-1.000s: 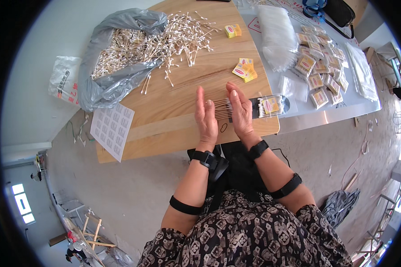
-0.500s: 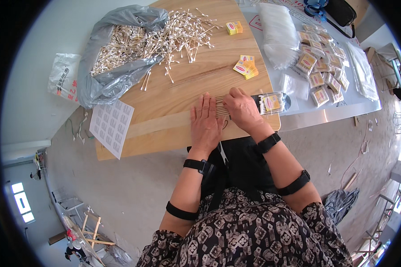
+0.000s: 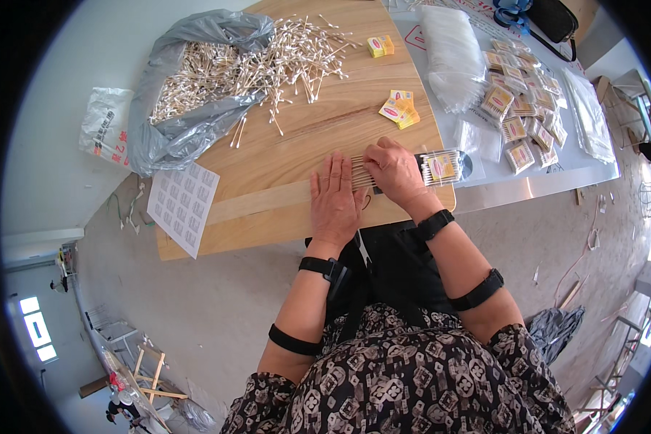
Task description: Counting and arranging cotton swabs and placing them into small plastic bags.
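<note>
My left hand [image 3: 335,201] lies flat on the near part of the wooden table, its straight fingers resting over one end of a row of cotton swabs [image 3: 359,172]. Bent over the other end of that row is my right hand [image 3: 395,172], fingers closed and pressed together; what they grip, if anything, is hidden beneath them. Just right of it, a flat bundle of cotton swabs with a yellow card [image 3: 441,167] lies on a dark strip that reaches the table's right edge.
A grey plastic bag [image 3: 168,145] spills loose cotton swabs [image 3: 296,54] at the far left. Yellow cards [image 3: 400,110] lie toward the right edge. On the adjoining surface are packed swab bundles [image 3: 513,130] and clear plastic bags [image 3: 452,58]. A printed sheet [image 3: 183,206] overhangs the left edge.
My right hand has shifted slightly to the right and away from my left hand, so more of the swab row shows between them. My left hand stays nearly in place.
</note>
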The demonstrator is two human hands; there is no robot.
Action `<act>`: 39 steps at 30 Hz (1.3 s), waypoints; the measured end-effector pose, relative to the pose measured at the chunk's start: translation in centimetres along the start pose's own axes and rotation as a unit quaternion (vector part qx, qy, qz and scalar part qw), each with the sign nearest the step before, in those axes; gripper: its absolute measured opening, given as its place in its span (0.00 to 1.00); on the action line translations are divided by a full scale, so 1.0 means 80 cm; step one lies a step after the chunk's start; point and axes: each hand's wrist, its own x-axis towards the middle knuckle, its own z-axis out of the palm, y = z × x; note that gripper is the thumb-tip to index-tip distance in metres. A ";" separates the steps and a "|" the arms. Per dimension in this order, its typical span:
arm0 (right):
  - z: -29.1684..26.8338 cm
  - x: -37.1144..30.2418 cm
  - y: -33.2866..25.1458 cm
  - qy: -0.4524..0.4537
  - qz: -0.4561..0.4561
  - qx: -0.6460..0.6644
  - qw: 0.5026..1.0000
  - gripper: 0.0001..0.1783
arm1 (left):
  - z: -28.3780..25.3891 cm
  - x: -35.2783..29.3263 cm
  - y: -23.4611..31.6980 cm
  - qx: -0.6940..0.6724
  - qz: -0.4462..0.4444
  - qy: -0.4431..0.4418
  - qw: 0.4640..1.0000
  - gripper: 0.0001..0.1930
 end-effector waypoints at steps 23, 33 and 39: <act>0.005 0.007 0.005 -0.039 0.018 -0.064 0.997 0.06 | -0.003 0.001 0.009 0.006 0.029 -0.002 1.000 0.36; -0.012 0.001 0.015 -0.005 0.053 0.086 0.995 0.02 | -0.006 -0.001 0.008 0.004 0.049 0.000 0.999 0.37; -0.006 -0.017 0.007 0.090 0.107 0.128 0.982 0.05 | -0.017 0.021 0.007 0.019 0.037 -0.029 0.999 0.33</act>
